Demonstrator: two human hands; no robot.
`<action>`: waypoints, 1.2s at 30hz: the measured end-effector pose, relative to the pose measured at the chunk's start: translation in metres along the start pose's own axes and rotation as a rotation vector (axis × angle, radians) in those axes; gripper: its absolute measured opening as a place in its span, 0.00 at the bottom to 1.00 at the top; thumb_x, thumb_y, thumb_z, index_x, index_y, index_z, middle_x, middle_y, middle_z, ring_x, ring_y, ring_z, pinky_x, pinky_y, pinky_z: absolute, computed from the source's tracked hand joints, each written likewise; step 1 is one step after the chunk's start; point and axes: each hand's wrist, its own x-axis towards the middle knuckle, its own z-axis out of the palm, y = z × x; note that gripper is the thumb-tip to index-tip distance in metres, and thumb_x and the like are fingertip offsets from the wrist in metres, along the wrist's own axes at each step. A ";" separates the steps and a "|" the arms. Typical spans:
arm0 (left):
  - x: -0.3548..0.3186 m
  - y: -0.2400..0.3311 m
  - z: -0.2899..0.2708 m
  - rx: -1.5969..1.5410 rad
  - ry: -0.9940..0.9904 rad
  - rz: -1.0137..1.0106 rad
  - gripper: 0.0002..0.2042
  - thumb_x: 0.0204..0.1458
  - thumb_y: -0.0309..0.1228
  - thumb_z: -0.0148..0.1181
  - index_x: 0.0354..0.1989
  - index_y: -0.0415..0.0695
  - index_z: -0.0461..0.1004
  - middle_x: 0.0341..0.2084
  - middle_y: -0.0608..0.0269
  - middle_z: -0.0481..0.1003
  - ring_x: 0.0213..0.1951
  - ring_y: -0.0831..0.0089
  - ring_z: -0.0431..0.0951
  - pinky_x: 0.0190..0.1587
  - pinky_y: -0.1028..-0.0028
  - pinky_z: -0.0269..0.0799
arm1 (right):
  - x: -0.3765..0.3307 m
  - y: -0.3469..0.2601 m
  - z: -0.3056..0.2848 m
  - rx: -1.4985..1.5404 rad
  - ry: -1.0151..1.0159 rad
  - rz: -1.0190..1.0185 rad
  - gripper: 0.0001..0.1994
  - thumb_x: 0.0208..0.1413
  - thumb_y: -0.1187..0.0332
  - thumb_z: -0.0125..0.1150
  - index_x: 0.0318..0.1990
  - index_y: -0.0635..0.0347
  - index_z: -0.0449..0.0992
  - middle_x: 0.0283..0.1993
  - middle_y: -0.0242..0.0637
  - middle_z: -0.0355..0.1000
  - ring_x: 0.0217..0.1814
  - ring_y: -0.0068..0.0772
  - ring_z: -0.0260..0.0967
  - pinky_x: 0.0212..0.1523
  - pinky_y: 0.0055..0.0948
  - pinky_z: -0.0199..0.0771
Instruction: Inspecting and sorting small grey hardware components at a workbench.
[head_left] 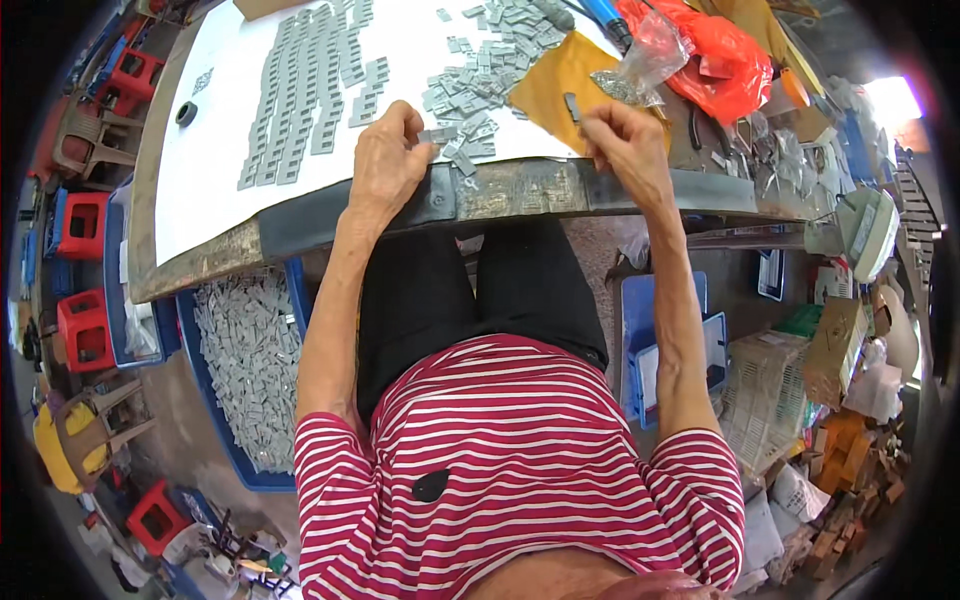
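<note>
Here at the workbench's (pixel 520 187) front edge, my left hand (pixel 388 158) pinches a grey rectangular piece (pixel 440 135) beside the loose pile (pixel 490 75); my right hand (pixel 630 145) curls over the yellow sheet (pixel 550 88), grasping what, I can't tell.

whether the right hand (pixel 590 125) touches the grey piece (pixel 572 106) is too small to tell.

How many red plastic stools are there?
4 red plastic stools, all down the picture's left side: top stool, second stool, third stool, bottom stool. Some may be hidden.
</note>
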 end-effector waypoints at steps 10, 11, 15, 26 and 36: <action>-0.009 -0.001 0.006 -0.283 0.037 -0.079 0.06 0.42 0.24 0.56 0.29 0.36 0.71 0.19 0.65 0.72 0.22 0.83 0.68 0.26 0.82 0.64 | 0.061 0.047 -0.014 -0.662 0.081 -0.468 0.08 0.50 0.69 0.50 0.30 0.64 0.72 0.30 0.48 0.69 0.35 0.49 0.67 0.36 0.39 0.67; -0.010 -0.001 0.005 -0.292 0.036 -0.088 0.07 0.43 0.24 0.56 0.31 0.36 0.72 0.21 0.65 0.73 0.23 0.84 0.69 0.27 0.82 0.65 | 0.059 0.043 -0.013 -0.703 0.045 -0.506 0.07 0.50 0.71 0.50 0.32 0.64 0.71 0.30 0.47 0.68 0.35 0.48 0.67 0.36 0.37 0.66; -0.012 0.001 0.003 -0.279 0.028 -0.090 0.09 0.44 0.24 0.56 0.34 0.37 0.74 0.22 0.65 0.74 0.24 0.84 0.70 0.28 0.83 0.65 | 0.058 0.038 -0.015 -0.757 -0.047 -0.579 0.04 0.49 0.76 0.49 0.32 0.65 0.69 0.31 0.45 0.65 0.36 0.47 0.65 0.36 0.36 0.65; -0.013 -0.001 0.003 -0.303 0.012 -0.107 0.08 0.45 0.24 0.56 0.34 0.37 0.74 0.22 0.67 0.73 0.24 0.84 0.69 0.29 0.83 0.65 | 0.069 0.048 -0.014 -0.839 -0.053 -0.649 0.03 0.51 0.74 0.48 0.31 0.62 0.67 0.31 0.44 0.65 0.32 0.50 0.65 0.32 0.37 0.66; -0.013 0.000 0.003 -0.324 0.027 -0.097 0.08 0.45 0.24 0.56 0.34 0.37 0.74 0.22 0.67 0.73 0.25 0.84 0.70 0.29 0.84 0.65 | 0.079 0.061 -0.017 -0.941 -0.075 -0.661 0.03 0.51 0.74 0.45 0.33 0.62 0.64 0.31 0.47 0.64 0.33 0.51 0.64 0.31 0.41 0.65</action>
